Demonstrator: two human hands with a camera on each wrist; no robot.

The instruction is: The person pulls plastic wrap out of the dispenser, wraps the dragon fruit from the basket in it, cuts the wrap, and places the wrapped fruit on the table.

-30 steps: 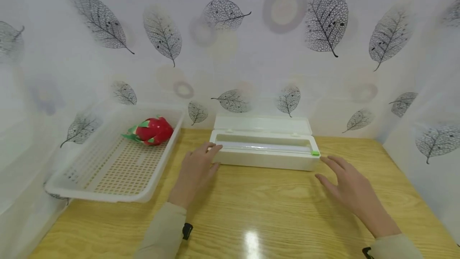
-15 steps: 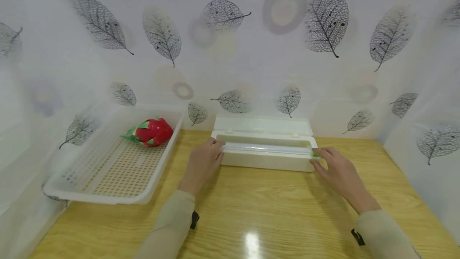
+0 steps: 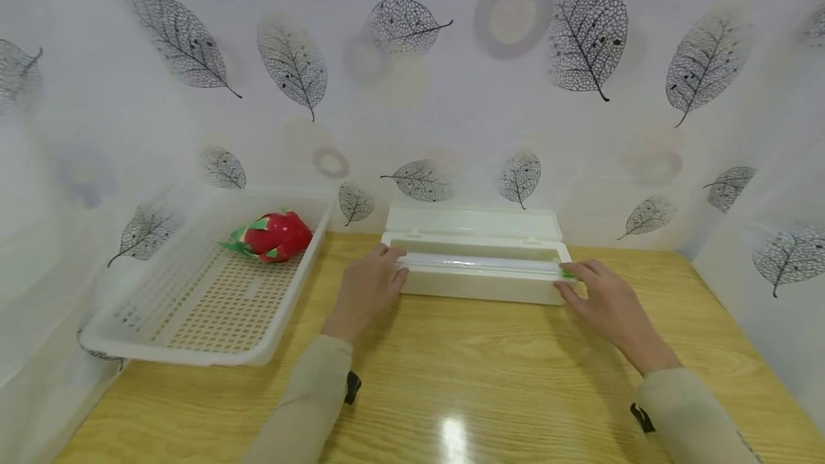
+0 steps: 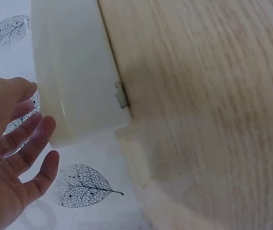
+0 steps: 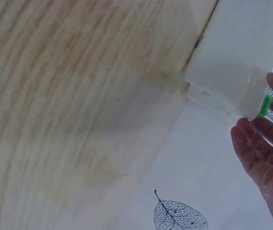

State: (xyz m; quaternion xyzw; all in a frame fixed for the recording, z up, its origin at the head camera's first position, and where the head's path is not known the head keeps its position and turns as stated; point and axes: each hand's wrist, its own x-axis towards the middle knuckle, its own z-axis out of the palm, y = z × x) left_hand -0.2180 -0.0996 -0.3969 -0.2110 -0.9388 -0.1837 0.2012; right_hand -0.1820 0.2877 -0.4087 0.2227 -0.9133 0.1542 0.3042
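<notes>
A long white cling film box [image 3: 480, 288] lies on the table with its hinged lid [image 3: 473, 223] raised at the back. A roll of cling film [image 3: 480, 262] sits inside. My left hand [image 3: 366, 291] grips the left end, its thumb at the front wall and its fingers over the top corner. My right hand [image 3: 606, 306] holds the right end, the thumb at the front and fingertips at the small green slider [image 5: 265, 105]. In the left wrist view, the fingers of my left hand [image 4: 18, 148] bend loosely beside the box end. My fingers partly hide the green slider in the head view.
A white perforated plastic basket [image 3: 267, 328] stands at the left, with a red dragon fruit [image 3: 277, 236] with green scales inside. The wooden table [image 3: 477, 371] ends at a leaf-patterned sheet [image 3: 451, 113] behind and at the sides.
Both hands have come in to the ends of the box; the right moved left and onto the green slider's end, the left slightly right. In the last half second they have barely moved.
</notes>
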